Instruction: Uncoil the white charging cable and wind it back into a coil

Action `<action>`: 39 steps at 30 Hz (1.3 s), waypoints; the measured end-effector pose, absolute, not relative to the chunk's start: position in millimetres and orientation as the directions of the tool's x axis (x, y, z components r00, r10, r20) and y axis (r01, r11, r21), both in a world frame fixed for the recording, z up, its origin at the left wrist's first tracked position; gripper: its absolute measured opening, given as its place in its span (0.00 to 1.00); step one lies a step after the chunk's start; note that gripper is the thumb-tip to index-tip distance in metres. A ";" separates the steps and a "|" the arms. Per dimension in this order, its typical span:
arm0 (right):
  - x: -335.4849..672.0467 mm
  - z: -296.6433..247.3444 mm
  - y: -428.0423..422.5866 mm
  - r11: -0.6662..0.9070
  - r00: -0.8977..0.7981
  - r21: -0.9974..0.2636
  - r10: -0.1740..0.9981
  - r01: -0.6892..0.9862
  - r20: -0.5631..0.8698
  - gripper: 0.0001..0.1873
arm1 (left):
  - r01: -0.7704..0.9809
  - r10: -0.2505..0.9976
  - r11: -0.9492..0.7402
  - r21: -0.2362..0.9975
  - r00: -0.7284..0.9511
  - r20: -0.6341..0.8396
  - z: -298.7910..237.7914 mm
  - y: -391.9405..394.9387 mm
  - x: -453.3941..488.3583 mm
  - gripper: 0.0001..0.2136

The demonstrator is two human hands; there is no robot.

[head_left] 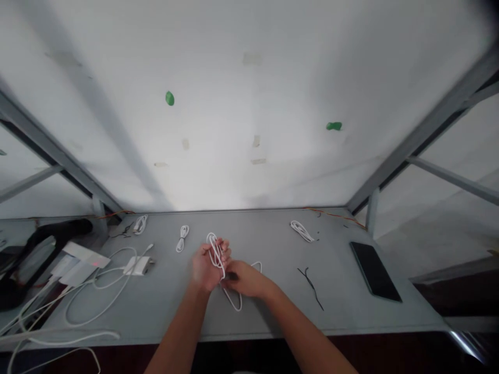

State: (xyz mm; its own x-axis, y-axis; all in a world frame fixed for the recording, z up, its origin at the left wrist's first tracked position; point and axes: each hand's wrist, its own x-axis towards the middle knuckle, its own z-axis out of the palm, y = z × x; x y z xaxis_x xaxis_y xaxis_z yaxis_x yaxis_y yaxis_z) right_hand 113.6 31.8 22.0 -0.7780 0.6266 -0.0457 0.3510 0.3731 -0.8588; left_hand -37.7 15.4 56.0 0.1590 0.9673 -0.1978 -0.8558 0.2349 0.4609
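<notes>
Grey table (273, 311): hands grip cable coil (217, 253), upright.

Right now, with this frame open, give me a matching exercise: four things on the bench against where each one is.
Things:
1 white cable
2 black phone
3 white charger block
4 thin black wire

Places:
A flat near the right edge of the table
B looped in the left hand
C left of both hands, cable attached
D loose between the right hand and the phone

Pairs: 1-B, 2-A, 3-C, 4-D
</notes>
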 end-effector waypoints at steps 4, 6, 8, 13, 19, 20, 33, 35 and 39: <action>95.7 13.1 19.2 0.420 -0.841 -0.880 0.539 0.222 0.046 0.05 | -0.876 0.970 0.232 0.422 0.176 -0.166 55.2 16.2 -51.2 0.06; 85.3 7.6 10.0 0.370 -0.841 -0.914 0.536 0.166 0.064 0.03 | -0.878 0.976 0.208 0.431 0.154 -0.157 57.5 17.2 -55.1 0.05; 80.2 2.7 4.9 0.272 -0.797 -0.936 0.603 0.223 -0.015 0.04 | -0.867 0.979 0.190 0.461 0.132 -0.154 60.2 19.2 -58.2 0.05; 103.1 1.9 28.8 -0.086 -0.603 -0.962 0.763 0.261 -0.232 0.06 | -0.745 0.976 0.187 0.641 0.069 -0.206 59.8 25.7 -70.6 0.09; 142.6 28.8 79.3 -0.219 -0.491 -0.967 0.833 0.129 -0.254 0.16 | -0.379 0.926 0.281 0.882 -0.133 -0.352 46.5 22.3 -76.9 0.20; 144.8 34.4 83.6 -0.202 -0.486 -0.972 0.841 0.121 -0.235 0.16 | -0.327 0.927 0.288 0.900 -0.139 -0.347 43.6 21.5 -74.6 0.21; 127.5 70.1 85.3 0.172 -0.481 -0.862 0.872 0.476 -0.091 0.05 | -0.413 0.926 0.363 0.835 0.058 -0.374 26.0 14.1 -25.5 0.23; 127.7 69.3 83.4 0.182 -0.495 -0.864 0.864 0.469 -0.087 0.05 | -0.433 0.916 0.384 0.815 0.068 -0.396 32.0 12.3 -23.1 0.24; 134.4 59.9 82.1 0.159 -0.532 -0.914 0.844 0.372 -0.070 0.06 | -0.373 0.939 0.342 0.862 0.118 -0.322 41.4 7.8 -23.3 0.20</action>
